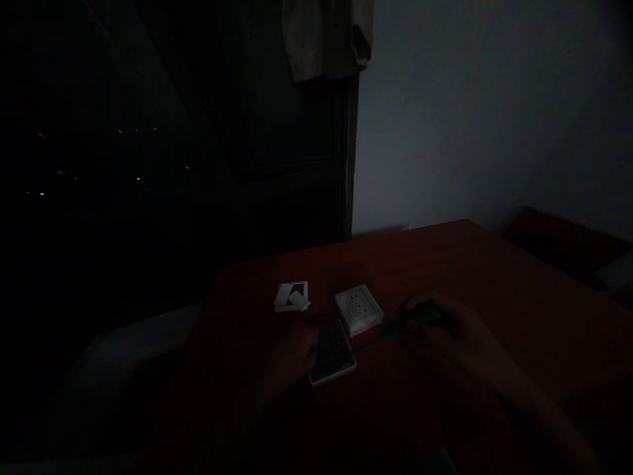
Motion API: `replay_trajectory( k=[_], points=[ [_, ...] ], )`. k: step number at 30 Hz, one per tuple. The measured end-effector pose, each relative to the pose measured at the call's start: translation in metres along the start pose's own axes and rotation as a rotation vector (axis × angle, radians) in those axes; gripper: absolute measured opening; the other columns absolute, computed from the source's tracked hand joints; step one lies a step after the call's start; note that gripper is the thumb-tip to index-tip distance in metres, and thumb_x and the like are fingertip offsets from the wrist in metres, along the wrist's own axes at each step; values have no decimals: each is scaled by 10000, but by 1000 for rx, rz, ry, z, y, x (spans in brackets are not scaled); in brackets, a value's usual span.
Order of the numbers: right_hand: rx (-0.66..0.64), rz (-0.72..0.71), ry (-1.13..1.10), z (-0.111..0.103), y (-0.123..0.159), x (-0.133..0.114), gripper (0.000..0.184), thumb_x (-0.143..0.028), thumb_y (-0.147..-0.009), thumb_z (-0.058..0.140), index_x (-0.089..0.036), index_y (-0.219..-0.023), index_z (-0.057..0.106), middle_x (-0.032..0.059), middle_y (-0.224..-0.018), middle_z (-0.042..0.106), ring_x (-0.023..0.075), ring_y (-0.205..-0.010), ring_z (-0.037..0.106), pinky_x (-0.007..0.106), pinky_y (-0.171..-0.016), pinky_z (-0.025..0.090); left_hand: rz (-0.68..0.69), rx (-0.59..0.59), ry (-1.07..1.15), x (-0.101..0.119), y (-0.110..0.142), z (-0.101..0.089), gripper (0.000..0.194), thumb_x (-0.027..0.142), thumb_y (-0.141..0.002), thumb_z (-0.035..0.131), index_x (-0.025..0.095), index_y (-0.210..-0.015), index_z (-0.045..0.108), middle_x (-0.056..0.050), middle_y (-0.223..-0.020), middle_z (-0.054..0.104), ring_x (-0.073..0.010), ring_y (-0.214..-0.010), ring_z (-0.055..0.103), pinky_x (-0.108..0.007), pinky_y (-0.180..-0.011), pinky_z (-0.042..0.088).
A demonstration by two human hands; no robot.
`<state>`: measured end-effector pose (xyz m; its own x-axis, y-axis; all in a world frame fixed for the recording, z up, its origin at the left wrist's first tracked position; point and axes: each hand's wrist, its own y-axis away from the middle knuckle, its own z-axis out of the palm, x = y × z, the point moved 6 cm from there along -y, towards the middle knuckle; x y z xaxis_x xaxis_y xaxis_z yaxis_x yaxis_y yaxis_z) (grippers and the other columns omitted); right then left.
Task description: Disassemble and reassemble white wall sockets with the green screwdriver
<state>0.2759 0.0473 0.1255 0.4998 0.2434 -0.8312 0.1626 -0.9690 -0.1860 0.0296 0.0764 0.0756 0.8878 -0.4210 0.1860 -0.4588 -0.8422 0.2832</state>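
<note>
In dim light, my right hand (pixel 445 330) is wrapped round the green handle of a screwdriver (pixel 393 328). Its thin shaft points left, and the tip meets or nearly meets the right edge of a square wall plate (pixel 332 353), dark inside with a pale rim. My left hand (pixel 299 346) grips that plate by its left side, fingers curled; the thumb's exact place is hard to make out. Just beyond lies a white wall socket (pixel 359 309) with its slotted face up. Farther left is a white square frame (pixel 291 297) with two small white pieces lying on it.
All of this rests on a reddish-brown table (pixel 405 257). A pale wall (pixel 445 119) rises behind it. To the left is a dark window (pixel 173 145) with small lights, and cloth (pixel 321 39) hangs above.
</note>
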Motion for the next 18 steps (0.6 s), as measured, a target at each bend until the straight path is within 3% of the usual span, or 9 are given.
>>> replay_trajectory(
  k=[14, 18],
  points=[
    [-17, 0, -14, 2, -1, 1, 173, -242, -826, 574, -212, -995, 598, 53, -956, 694, 202, -857, 664, 323, -744, 527, 83, -63, 58, 1, -2, 6, 86, 148, -751, 561, 183, -722, 634, -8, -732, 680, -129, -602, 582, -202, -501, 319],
    [-4, -14, -7, 3, -1, 3, 178, -259, -819, 581, -218, -991, 608, 48, -950, 698, 202, -853, 668, 306, -712, 528, 75, -66, 43, 1, -2, 5, 58, 168, -755, 566, 177, -738, 621, -30, -771, 678, -152, -650, 587, -219, -534, 335]
  ],
)
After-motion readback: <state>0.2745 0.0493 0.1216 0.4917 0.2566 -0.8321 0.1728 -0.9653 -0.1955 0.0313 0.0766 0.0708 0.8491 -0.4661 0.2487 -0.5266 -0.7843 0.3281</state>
